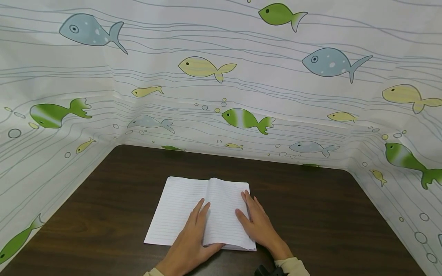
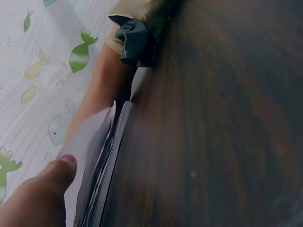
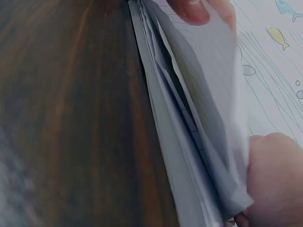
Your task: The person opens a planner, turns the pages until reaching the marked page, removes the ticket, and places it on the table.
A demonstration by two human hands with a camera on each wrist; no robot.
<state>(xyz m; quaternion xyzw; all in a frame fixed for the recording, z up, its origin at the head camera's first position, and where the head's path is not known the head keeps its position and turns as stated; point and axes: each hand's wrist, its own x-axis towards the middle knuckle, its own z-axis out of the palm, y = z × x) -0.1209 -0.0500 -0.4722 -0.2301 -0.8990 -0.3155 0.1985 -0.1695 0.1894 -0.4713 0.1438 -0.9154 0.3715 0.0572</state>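
Fingers of the left hand (image 1: 191, 239) lie straight along the middle fold of an open notebook (image 1: 183, 214), with the thumb (image 2: 42, 189) out along the lower edge of the right-hand page (image 1: 226, 222). Fingers of the right hand (image 1: 259, 224) are extended and slightly apart at that page's outer edge, its thumb reaching inward over the paper. Neither hand is curled into a grip; whether a fingertip is tucked under the paper, I cannot tell.

The notebook lies on the table in front of the person. Judging by how it lies, the opening is done, but the right side is not fully flat: the top leaf bows up beside the fold, and both wrist views show gaps between sheets along the lower edge. No writing can be made out on the pages. How much work remains beyond that is not clear.

The paper is thin, white and finely ruled, soft enough to curve. Beneath is a dark brown, wood-grained tabletop (image 1: 103, 222) with a dull sheen. Pale sleeves (image 1: 293, 266) and a black device (image 1: 267, 271) at the right wrist show below. Around the table, creased white sheeting (image 1: 155, 30) carries wavy lines and green, yellow and blue fish.
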